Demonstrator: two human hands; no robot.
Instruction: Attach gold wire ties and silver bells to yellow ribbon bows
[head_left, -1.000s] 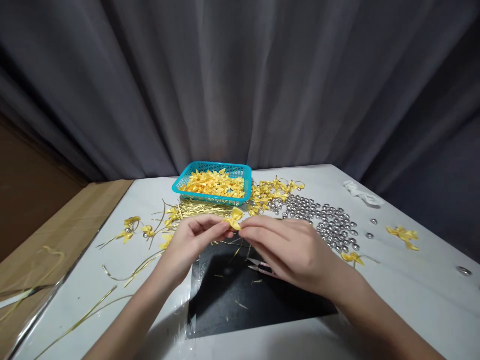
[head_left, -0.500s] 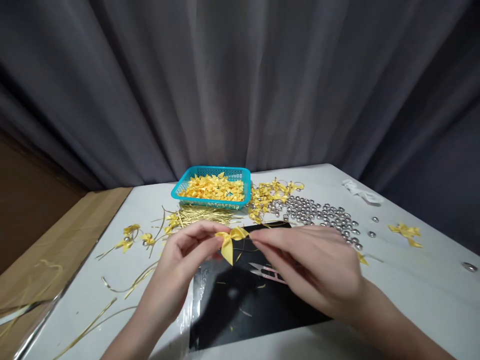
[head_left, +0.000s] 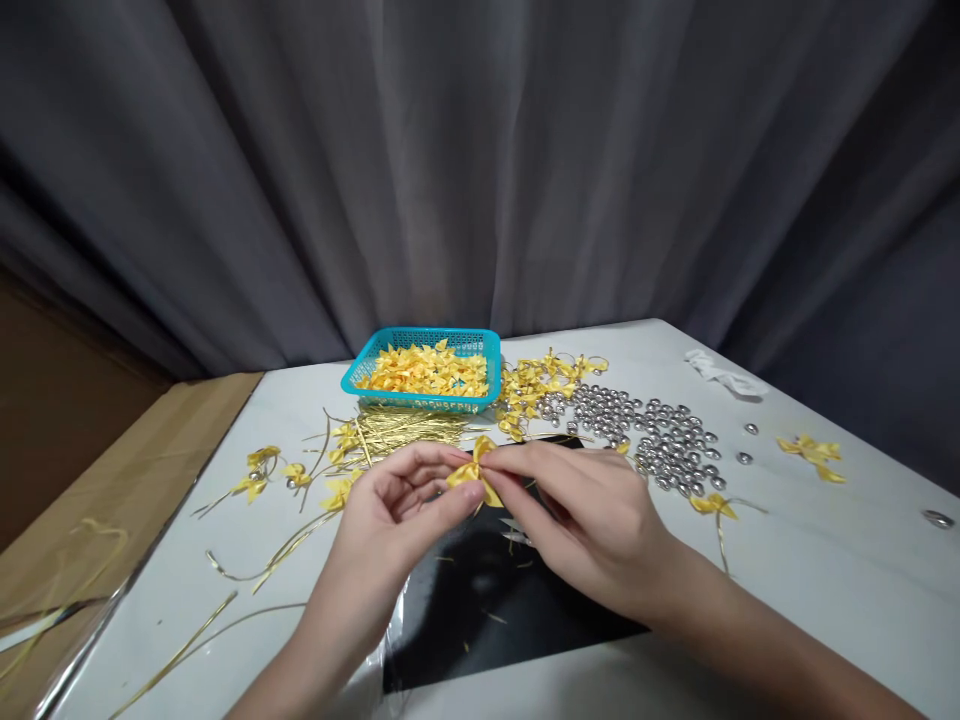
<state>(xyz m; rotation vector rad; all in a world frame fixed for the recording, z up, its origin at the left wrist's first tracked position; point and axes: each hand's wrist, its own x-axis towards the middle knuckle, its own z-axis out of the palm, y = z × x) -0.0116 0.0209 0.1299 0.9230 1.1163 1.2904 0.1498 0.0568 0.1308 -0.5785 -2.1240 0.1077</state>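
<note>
Over the black mat (head_left: pixel 487 610), I see the yellow bow (head_left: pixel 474 472) lying sideways; left hand (head_left: pixel 390 510) pinches its left wing; right hand (head_left: pixel 592 510) pinches its knot.

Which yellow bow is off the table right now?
The yellow bow pinched between the left hand and right hand, above the black mat; the others lie on the table or in the teal basket.

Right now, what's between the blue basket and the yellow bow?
A pile of thin gold ties lies on the table between the basket and the bow, seen in the head view.
</note>
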